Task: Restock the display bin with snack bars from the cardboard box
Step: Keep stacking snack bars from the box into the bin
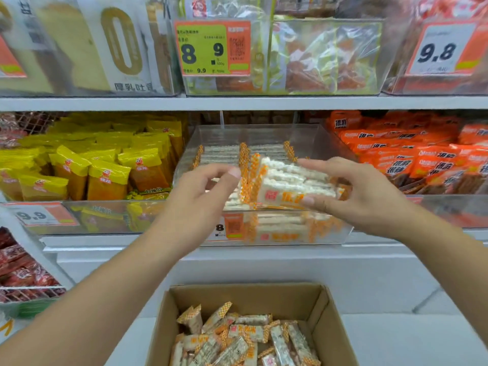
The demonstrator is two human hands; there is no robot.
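Observation:
A clear display bin [264,130] sits on the middle shelf, partly filled with white snack bars in orange-checked wrappers. Over its front edge my right hand [367,196] grips a stack of snack bars [287,180], thumb under and fingers over the top. My left hand [200,191] is at the stack's left end, thumb and fingers curved near the wrapper ends; contact is unclear. Below, a cardboard box [245,294] stands open with several loose snack bars [245,339] inside.
Yellow packets [100,165] fill the bin to the left, orange packets [422,154] the bin to the right. A price tag [229,228] hangs on the display bin's front. The upper shelf [237,103] holds bagged goods. Red packets [21,265] sit in a wire basket at the lower left.

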